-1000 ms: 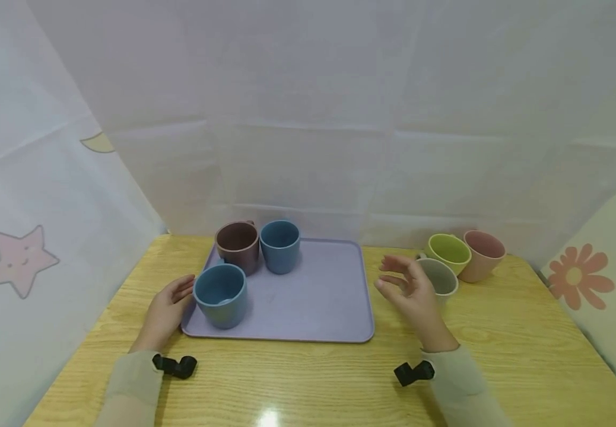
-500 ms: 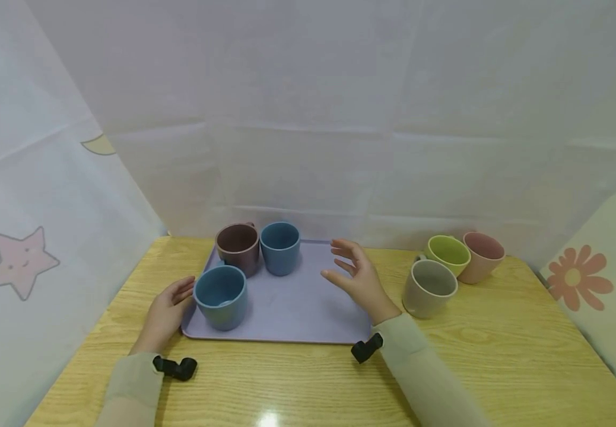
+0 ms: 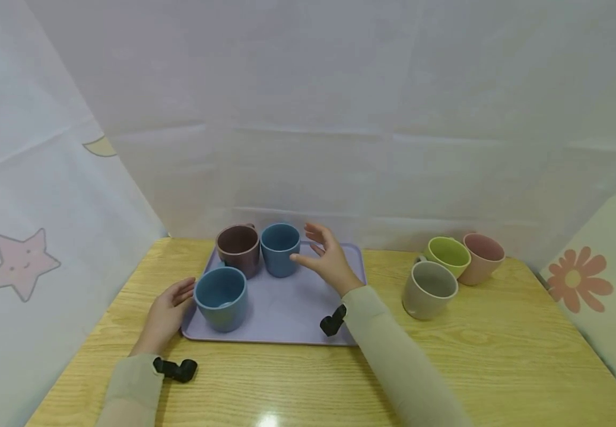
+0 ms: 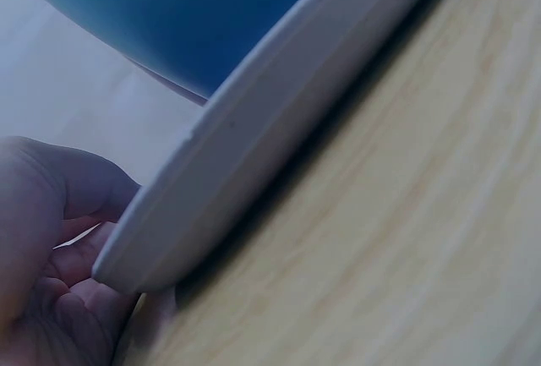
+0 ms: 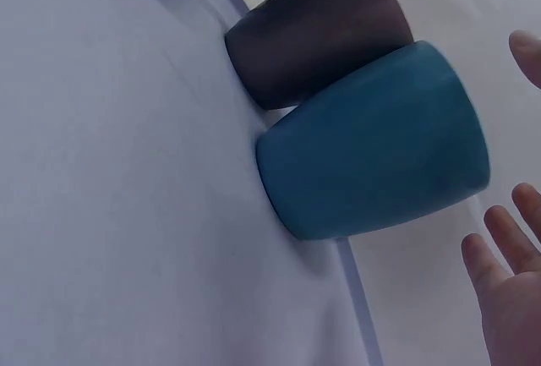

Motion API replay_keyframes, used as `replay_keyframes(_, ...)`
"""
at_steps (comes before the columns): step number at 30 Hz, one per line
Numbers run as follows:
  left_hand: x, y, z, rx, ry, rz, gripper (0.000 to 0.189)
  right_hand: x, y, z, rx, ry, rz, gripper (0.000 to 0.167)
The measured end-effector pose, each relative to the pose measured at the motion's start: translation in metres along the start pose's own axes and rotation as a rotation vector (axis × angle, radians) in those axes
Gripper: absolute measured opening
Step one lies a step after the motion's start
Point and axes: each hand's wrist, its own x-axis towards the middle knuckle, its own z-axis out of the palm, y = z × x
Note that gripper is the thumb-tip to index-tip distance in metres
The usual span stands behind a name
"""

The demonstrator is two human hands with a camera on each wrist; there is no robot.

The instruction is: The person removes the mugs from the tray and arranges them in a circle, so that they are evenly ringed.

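My left hand (image 3: 165, 313) is at the left edge of the lilac tray (image 3: 308, 314). In the left wrist view its fingers (image 4: 93, 184) hold the tray's rim, one on top and others below. Beside that hand, a blue mug (image 3: 222, 311) stands upright on the tray's left part. My right hand (image 3: 330, 261), fingers spread and holding nothing, hovers over the tray just right of another blue mug (image 3: 281, 252) at the back. In the right wrist view the fingertips (image 5: 476, 252) are close to this mug's rim. A brown mug (image 3: 240, 252) stands left of it, almost against it.
On the wooden table (image 3: 479, 362) right of the tray, a grey mug (image 3: 425, 296), a lime-green mug (image 3: 449, 255) and a pink mug (image 3: 481, 261) stand close together. A white cloth backdrop (image 3: 308, 148) hangs behind the table.
My right hand has moved left, from beside the grey mug across the tray to the rear blue mug. The left hand and all mugs have stayed put.
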Motion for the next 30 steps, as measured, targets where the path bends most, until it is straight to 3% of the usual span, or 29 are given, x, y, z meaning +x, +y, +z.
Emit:
replay_keyframes(10,-0.003,0.003,0.002,0.000,-0.006,-0.001,0.050,0.021,0.014,0.019,-0.012,-0.001,0.078,0.100)
replay_keyframes(24,-0.002,0.004,0.000,-0.005,-0.008,-0.003,0.050,0.031,0.018,0.033,-0.015,0.019,0.179,0.101)
replay_keyframes(30,-0.001,0.002,0.001,-0.001,0.000,-0.005,0.049,0.032,0.018,0.033,-0.040,0.029,0.159,0.101)
